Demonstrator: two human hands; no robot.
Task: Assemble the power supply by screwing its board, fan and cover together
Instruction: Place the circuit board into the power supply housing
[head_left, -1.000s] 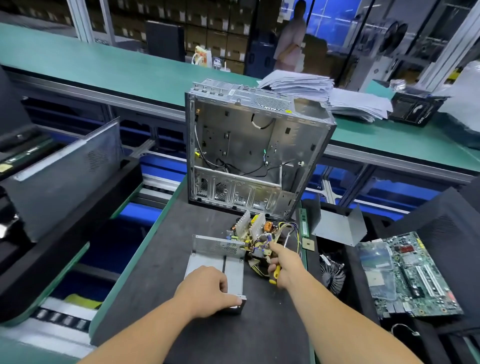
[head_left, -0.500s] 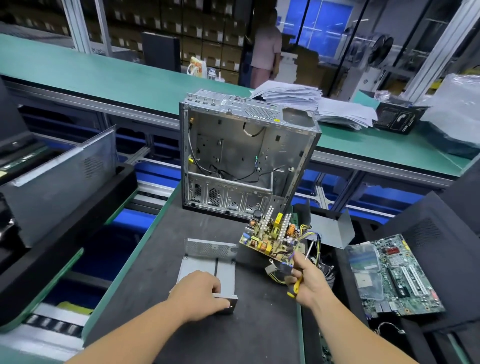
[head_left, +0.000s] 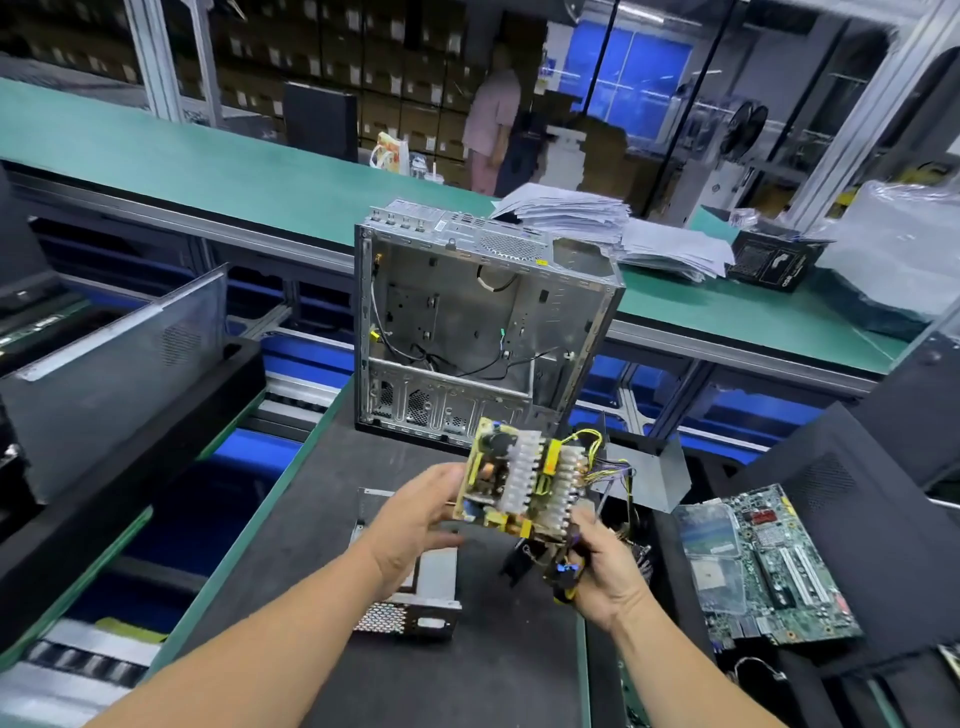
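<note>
Both hands hold the power supply board (head_left: 519, 478) in the air above the black mat (head_left: 322, 509); it is tan, with white heatsinks and yellow parts. My left hand (head_left: 415, 525) grips its left edge. At the lower right corner, my right hand (head_left: 602, 571) grips the board and its wire bundle, with a yellow-handled screwdriver (head_left: 563, 595) tucked in the same fist. The open metal power supply case (head_left: 410, 613) lies on the mat under my left wrist. A bent grey metal cover (head_left: 654, 473) stands behind the board to the right.
An empty computer chassis (head_left: 483, 322) stands upright at the far end of the mat. A green motherboard (head_left: 763, 566) lies in a black tray on the right. Paper stacks (head_left: 623, 228) sit on the green bench behind, and a person (head_left: 491, 130) stands beyond it.
My right hand has lifted the board off the case and up toward me. My left hand has left the case and taken the board's left edge. The view has tilted upward.
</note>
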